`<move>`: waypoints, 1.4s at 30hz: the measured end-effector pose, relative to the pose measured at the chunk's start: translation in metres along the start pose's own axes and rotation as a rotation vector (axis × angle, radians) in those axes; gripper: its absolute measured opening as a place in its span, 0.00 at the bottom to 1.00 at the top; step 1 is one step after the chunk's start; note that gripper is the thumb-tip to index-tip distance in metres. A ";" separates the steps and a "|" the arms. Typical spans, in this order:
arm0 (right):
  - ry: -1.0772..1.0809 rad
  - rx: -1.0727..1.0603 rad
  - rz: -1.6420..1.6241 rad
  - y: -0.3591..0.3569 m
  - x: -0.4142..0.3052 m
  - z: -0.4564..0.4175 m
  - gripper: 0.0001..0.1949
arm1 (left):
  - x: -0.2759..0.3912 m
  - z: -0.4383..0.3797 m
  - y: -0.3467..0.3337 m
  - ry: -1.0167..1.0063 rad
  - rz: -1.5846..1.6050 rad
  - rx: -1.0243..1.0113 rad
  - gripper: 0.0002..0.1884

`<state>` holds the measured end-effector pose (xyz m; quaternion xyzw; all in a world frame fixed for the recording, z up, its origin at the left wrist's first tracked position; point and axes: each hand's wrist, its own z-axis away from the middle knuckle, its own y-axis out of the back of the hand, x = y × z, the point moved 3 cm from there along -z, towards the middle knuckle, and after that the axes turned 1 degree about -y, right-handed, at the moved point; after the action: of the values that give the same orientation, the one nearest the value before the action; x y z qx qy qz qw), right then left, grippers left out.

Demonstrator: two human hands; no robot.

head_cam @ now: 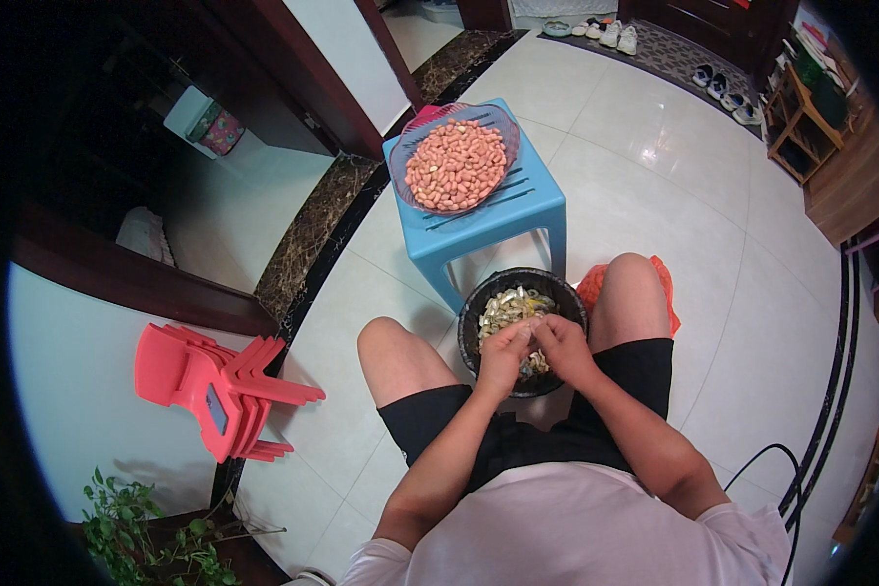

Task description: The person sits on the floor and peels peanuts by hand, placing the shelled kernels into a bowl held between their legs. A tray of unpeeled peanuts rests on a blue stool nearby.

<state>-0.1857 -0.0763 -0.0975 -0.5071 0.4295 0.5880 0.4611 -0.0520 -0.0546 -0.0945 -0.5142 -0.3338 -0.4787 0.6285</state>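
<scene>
My left hand (504,357) and my right hand (562,350) meet at the fingertips over a round bin lined with a black bag (469,322). Something small and pale is pinched between the fingers, probably a peanut or a piece of shell; it is too small to tell. Peanut shells (509,308) fill much of the bin, which stands between my knees. Beyond it, a blue plastic stool (483,227) bears a clear pinkish plastic bowl (513,138) holding many shelled pink-skinned peanuts (455,165).
A red plastic bag (664,282) lies beside my right knee. Stacked red plastic chairs (212,388) stand at the left, with a flat dark object on the seat. A leafy plant (128,520) is at lower left. Shoes (619,36) and a wooden rack (802,128) are near the far door.
</scene>
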 end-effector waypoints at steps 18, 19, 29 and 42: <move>0.065 -0.011 0.279 -0.001 -0.011 0.005 0.13 | 0.014 0.004 0.006 -0.244 -0.676 0.128 0.14; 0.066 -0.006 0.314 -0.002 -0.014 0.007 0.13 | 0.008 0.002 0.009 -0.231 -0.645 0.136 0.14; 0.078 0.022 0.303 -0.003 -0.015 0.006 0.15 | -0.024 -0.009 0.009 0.091 0.132 0.137 0.14; 0.229 0.062 0.492 -0.003 -0.030 0.008 0.11 | -0.025 -0.006 0.004 0.091 0.305 0.053 0.14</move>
<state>-0.1830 -0.0713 -0.0670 -0.4363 0.6070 0.6077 0.2683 -0.0564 -0.0543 -0.1201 -0.5201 -0.2356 -0.3915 0.7216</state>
